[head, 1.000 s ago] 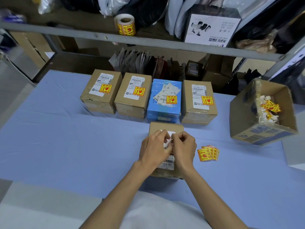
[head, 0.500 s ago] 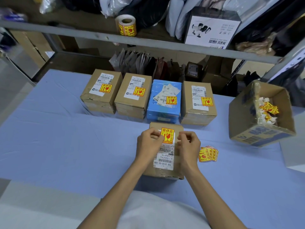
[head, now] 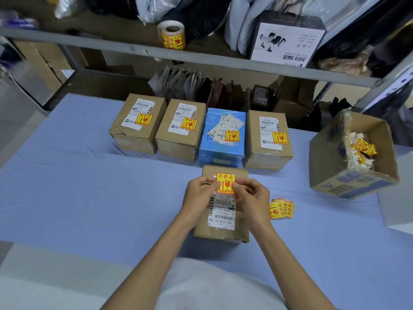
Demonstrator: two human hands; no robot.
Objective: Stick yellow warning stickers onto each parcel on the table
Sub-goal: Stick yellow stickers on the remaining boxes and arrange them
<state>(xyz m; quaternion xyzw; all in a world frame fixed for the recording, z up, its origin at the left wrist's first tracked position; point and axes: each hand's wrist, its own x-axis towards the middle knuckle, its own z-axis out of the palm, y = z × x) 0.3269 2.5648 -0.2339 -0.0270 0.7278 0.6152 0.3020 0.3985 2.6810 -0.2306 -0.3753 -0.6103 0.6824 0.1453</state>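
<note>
A brown cardboard parcel with a white shipping label lies on the blue table in front of me. A yellow warning sticker sits over the parcel's far end. My left hand pinches the sticker's left edge and my right hand pinches its right edge. Whether the sticker touches the parcel I cannot tell. Behind stand two brown parcels, a blue parcel and another brown parcel, each bearing a yellow sticker.
A small stack of loose yellow stickers lies right of the near parcel. An open cardboard box with crumpled sticker backings stands tilted at the right. A sticker roll sits on the shelf rail above the table.
My hands first covered the parcel's top. They parted to show the yellow sticker held between them, and now my right hand has closed in on its right edge.
</note>
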